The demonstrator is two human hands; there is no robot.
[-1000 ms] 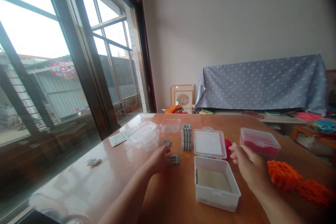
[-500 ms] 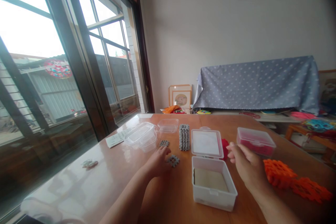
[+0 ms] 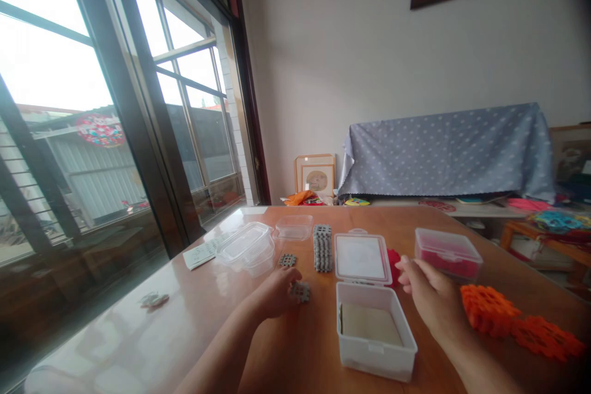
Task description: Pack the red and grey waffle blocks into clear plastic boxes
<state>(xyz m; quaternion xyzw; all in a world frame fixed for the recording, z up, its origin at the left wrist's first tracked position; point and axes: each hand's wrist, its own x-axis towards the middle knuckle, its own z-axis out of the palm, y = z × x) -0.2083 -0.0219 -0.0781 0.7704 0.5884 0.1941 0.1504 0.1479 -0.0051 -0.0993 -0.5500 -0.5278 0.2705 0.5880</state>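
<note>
At the middle of the table, my left hand has its fingers curled over the left edge of a flat grey interlocking plastic piece. Just beyond lies a similar grey piece, and a stack of grey pieces stands to its right. My right hand is closed, its fingertips bent together; whatever they hold, if anything, is hidden. Close by its fingertips, a red piece shows partly behind the raised lid. Between my hands sits an open white plastic box with a flat beige sheet inside.
Clear plastic containers and a paper slip are at the back left. To the right are a lidded box with red contents and orange interlocking pieces. A small pale object lies at left.
My left hand has come down onto the grey piece, its fingers now over the edge. My right hand stays almost in place. The view has tilted slightly up.
</note>
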